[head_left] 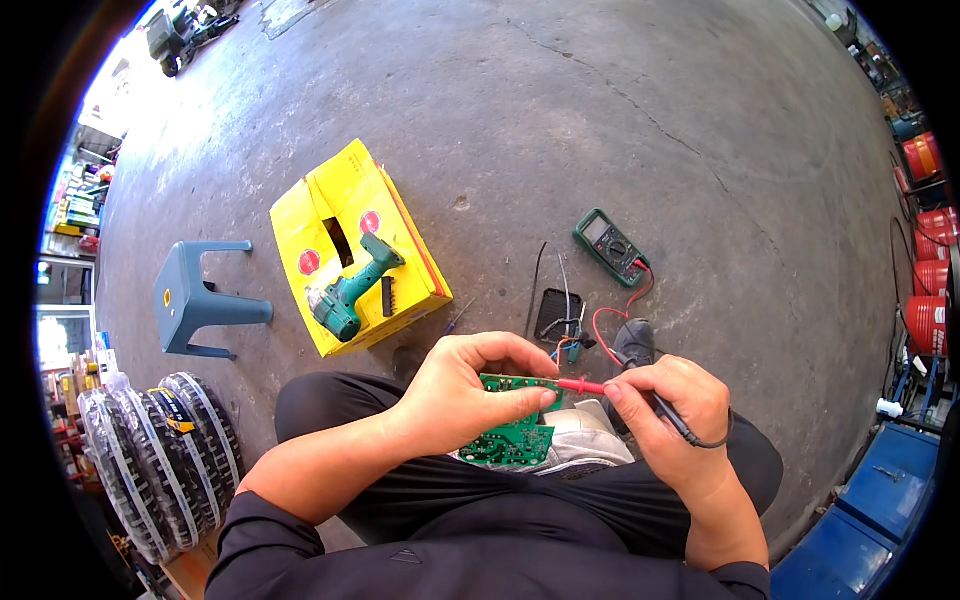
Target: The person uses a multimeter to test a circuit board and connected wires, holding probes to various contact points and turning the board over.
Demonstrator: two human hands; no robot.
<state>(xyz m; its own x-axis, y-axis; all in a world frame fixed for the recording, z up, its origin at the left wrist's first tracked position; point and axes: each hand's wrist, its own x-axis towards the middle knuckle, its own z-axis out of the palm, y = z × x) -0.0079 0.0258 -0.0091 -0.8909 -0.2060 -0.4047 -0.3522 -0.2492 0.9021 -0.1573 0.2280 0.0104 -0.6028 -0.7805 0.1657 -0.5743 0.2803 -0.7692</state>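
Note:
My left hand (pixel 440 395) grips a green circuit board (pixel 515 445) by its upper part, thumb on the near face, above my lap. In my right hand (pixel 685 405) are a red test probe (pixel 580 386) and a black test probe (pixel 672 416). The red probe points left, and its tip reaches the board's right edge by my left fingertips; whether it touches is too small to tell. A red lead runs from it to a green multimeter (pixel 611 246) on the floor. Just beyond my hands lies a black plastic housing (pixel 552 315) with several wires around it.
Left of centre a yellow carton (pixel 320 190) carries a green power drill (pixel 352 292) and a small black part (pixel 387 297). A screwdriver (pixel 459 318) lies beside the carton. Farther left are a blue stool (pixel 182 300) and stacked tyres (pixel 165 470). Red drums (pixel 928 325) and blue cabinets (pixel 885 480) stand right.

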